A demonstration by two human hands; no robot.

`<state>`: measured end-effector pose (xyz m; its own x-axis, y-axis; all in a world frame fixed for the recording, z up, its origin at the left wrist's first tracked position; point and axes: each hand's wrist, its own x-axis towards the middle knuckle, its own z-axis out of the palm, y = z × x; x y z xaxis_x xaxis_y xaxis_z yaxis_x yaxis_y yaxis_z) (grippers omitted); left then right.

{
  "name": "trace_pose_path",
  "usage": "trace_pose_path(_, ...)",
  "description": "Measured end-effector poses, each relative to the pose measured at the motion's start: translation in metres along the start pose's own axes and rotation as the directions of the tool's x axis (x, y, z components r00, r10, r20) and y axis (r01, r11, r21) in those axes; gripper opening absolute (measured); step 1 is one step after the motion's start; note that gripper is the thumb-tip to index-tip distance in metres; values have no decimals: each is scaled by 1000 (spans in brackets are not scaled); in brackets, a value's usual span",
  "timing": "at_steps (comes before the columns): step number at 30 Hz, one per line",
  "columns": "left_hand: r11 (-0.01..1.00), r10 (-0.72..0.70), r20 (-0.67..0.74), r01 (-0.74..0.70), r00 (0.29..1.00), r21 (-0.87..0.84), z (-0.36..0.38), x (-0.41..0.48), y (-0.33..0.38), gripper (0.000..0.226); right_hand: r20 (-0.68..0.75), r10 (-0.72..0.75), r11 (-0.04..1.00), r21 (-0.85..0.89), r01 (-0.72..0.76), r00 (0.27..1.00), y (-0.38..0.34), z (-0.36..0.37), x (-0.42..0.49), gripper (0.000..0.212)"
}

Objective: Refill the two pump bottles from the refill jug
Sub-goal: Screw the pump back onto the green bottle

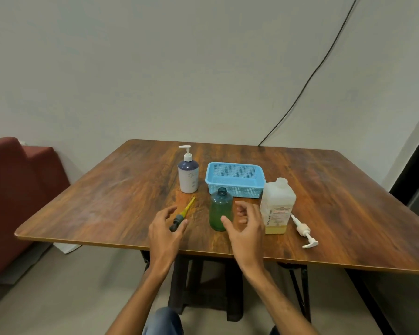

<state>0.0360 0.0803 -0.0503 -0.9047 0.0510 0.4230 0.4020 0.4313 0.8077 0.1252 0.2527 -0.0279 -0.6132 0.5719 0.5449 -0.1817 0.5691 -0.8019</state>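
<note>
Two loose grips hold nothing: left hand (166,228) by the dark pump (179,217), right hand (246,228) beside the green bottle (221,209).

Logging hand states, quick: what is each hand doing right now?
Left hand: open, loosely curved by the yellow-tubed pump, gripping nothing.
Right hand: open, beside the green bottle, holding nothing.
</note>
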Motion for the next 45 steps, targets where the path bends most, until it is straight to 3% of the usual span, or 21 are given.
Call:
trace_pose_path(5,991,-31,69,22,997,132,8,13,-17,59,91,206,977,-73,-200,974,21,34,-1,86)
trace_pose_path(8,973,-60,127,29,990,230,13,18,-24,60,153,255,966,-74,-247,955,31,45,5,92)
trace_pose_path(12,949,-25,119,-14,993,316,15,23,-28,35,176,275,961,-38,-273,945,41,53,10,84)
trace_pose_path(14,954,-7,111,-27,994,299,15,26,-30,30,172,269,963,-25,-269,948,42,55,11,80)
trace_pose_path(20,981,19,40,-26,999,193,7,32,-24,43,149,264,964,-13,-265,953,43,55,11,75)
trace_pose_path(27,984,163,-38,-160,986,77,-23,52,29,26,143,273,962,-28,-272,951,41,53,11,79)
trace_pose_path(40,936,351,114,-352,929,-18,-50,87,127,23,159,287,958,-56,-281,945,39,51,10,84)
trace_pose_path(42,935,355,128,-351,926,-53,-51,95,137,31,156,284,959,-62,-278,946,39,51,11,84)
trace_pose_path(45,929,368,116,-370,922,-4,-50,99,151,27,154,282,959,-56,-276,947,40,51,10,83)
